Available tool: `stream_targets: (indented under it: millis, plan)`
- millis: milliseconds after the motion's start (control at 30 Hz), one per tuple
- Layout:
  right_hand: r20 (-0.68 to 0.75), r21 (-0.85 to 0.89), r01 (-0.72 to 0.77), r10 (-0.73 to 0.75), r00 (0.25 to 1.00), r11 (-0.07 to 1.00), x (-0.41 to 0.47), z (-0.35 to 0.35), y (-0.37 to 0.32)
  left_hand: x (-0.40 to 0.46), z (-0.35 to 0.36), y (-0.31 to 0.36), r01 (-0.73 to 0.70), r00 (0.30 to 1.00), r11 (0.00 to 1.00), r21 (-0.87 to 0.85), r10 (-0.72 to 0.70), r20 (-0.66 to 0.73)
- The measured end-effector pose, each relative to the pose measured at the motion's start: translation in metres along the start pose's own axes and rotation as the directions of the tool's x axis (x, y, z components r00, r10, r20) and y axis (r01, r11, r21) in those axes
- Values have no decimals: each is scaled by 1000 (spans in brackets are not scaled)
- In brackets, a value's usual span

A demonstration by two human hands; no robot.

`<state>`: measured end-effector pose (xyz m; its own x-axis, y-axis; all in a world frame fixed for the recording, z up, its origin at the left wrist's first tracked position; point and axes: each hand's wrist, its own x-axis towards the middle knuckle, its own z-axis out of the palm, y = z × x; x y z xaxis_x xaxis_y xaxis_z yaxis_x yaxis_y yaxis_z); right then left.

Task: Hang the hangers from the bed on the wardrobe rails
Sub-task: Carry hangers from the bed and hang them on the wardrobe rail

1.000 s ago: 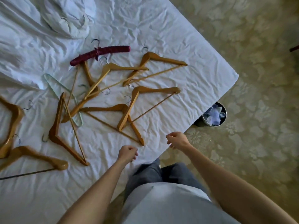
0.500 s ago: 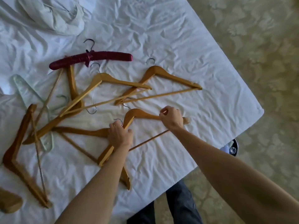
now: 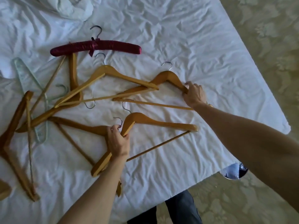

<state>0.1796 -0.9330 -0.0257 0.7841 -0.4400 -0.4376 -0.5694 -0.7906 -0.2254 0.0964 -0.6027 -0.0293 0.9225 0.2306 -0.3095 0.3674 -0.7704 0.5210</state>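
Left hand (image 3: 119, 143) clenched on nearest wooden hanger (image 3: 155, 122), hiding part of its arm. Beyond, right hand (image 3: 194, 94) grasping far wooden hanger (image 3: 168, 77), covering its end. Both flat on bed (image 3: 210, 54). Bin (image 3: 233, 172) mostly hidden under bed.

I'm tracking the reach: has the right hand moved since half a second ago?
Yes. The right hand left the nearest wooden hanger and went up the bed to the far wooden hanger, its grip closing on that hanger's right arm.
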Motion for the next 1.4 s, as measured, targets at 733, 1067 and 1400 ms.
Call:
stream_targets:
  millis: [733,1067,1400]
  plan:
    - [200,569,15,-156,967,823,-372,-133,-60,-192,-218,65,395,818,879,-268,-204,538]
    - [383,564,378,-638,668,734,-437,-140,-145,-267,-306,32,465,862,641,-611,-485,148]
    - [454,506,757,-874,173,412,-620,-98,-269,-411,-415,-69,251,630,339,-907,-769,-114]
